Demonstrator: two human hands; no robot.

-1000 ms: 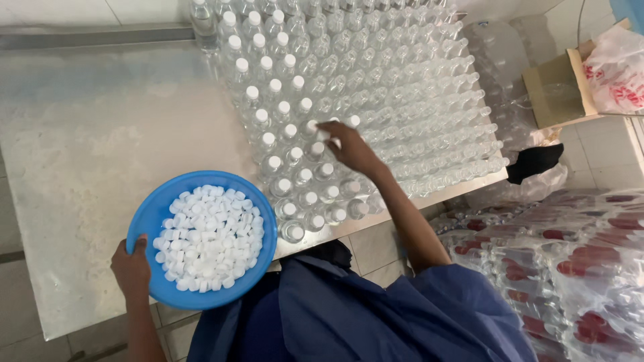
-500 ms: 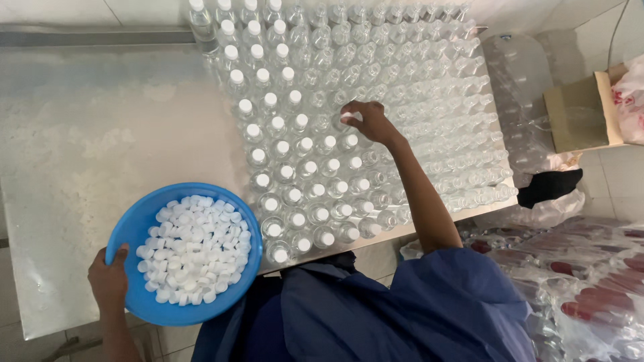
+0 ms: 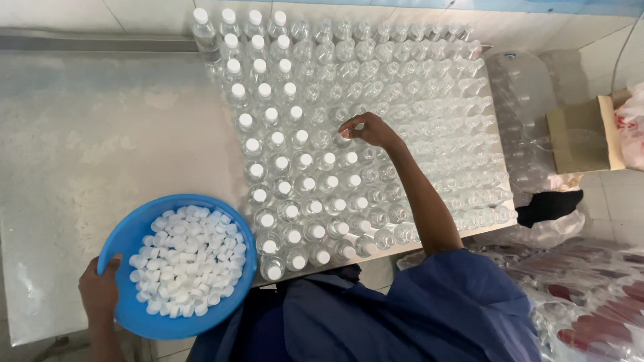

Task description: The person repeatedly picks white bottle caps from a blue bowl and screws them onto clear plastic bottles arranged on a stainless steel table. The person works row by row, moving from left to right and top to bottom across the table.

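A bright blue bowl (image 3: pixel 134 248) is seen at the lower left of the frame, and it is filled with small white caps (image 3: pixel 188 258). Clear, see-through bottles (image 3: pixel 376 100) are set in rows across the upper middle; white caps are seen on those at the left side of the rows. The table (image 3: pixel 80 154) is pale grey with white speckles. A dark blue sleeve (image 3: pixel 429 315) is seen at the bottom. At the right, a brown box (image 3: pixel 583 134) and a black cloth (image 3: pixel 547 208) are seen. Red patches are shown on the clear packs (image 3: pixel 590 315) at the lower right.
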